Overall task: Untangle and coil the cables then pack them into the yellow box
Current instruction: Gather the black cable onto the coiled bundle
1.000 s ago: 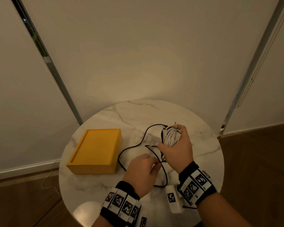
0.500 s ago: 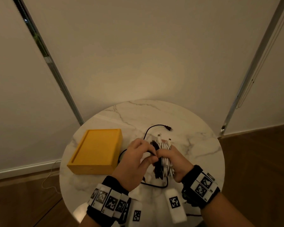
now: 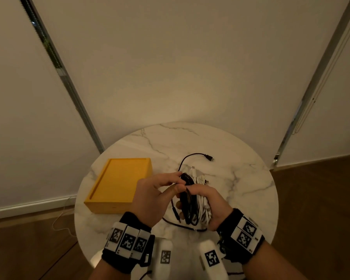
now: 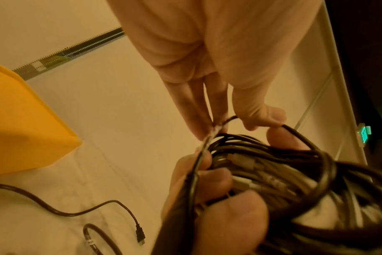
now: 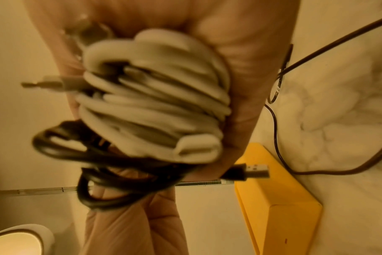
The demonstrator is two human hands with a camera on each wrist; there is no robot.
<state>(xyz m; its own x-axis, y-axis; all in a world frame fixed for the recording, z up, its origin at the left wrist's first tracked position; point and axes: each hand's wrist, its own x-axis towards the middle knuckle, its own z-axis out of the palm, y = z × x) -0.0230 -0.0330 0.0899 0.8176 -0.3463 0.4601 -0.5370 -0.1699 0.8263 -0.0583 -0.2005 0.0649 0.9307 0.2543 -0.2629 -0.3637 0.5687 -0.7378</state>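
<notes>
yellow box: plain yellow
coiled cables: black and white
table: white marble, grey veins
wristbands: black, white tags with black square patterns

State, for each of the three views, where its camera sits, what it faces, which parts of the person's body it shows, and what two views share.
Head: worn on the head, looking down at the marble table; shows left hand and right hand.
Left wrist: looks along the left fingers at the black cable.
Right wrist: looks along the palm at the white cable coil.
Shared: both wrist views show the yellow box.
</notes>
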